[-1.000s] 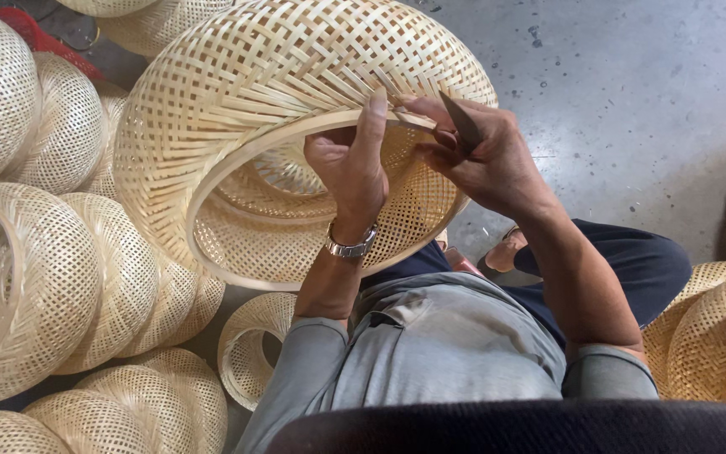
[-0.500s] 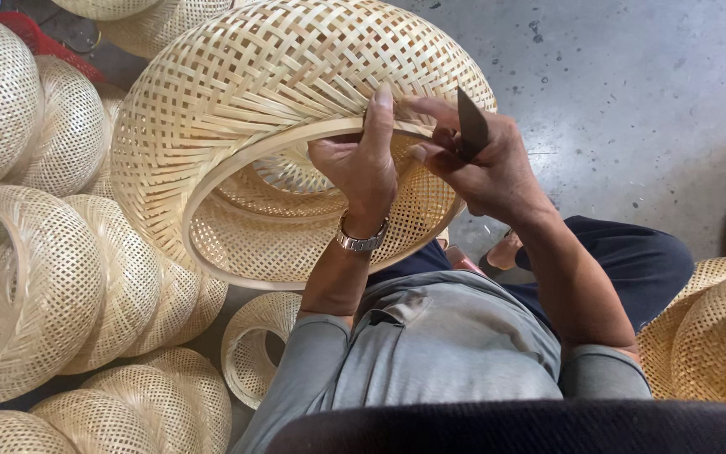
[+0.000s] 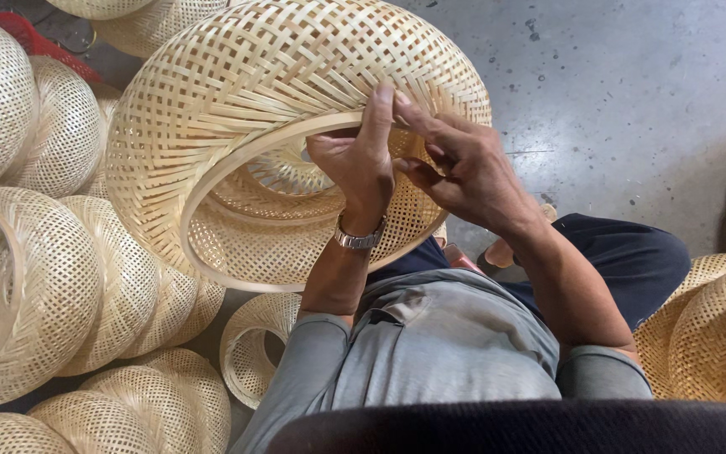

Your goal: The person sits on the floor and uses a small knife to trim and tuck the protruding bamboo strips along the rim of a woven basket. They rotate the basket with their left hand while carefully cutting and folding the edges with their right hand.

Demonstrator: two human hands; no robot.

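Grey concrete floor (image 3: 632, 101) is seen across the 1–3 o'clock area. Stacks of woven bamboo domes (image 3: 52, 277) are piled from 7 to 11 o'clock; more domes (image 3: 707, 328) are seen at 4 o'clock. A red item (image 3: 31, 38) is partly hidden behind the stack at 11 o'clock; kind cannot be told.

The large woven bamboo shade (image 3: 279, 92) is held up at centre-to-12 o'clock, tilted, open rim (image 3: 212, 181) facing down toward the person. A second woven piece (image 3: 287, 172) is visible inside it.

Left hand (image 3: 359, 172) is placed at the rim's 2 o'clock edge, forefinger extended up over the weave, remaining fingers curled inside; grip is closed on the rim strip. A metal wristwatch (image 3: 359, 237) is worn on that wrist.

Right hand (image 3: 464, 168) is set just beside it, touching, fingers pressed together with tips pinching the rim weave.
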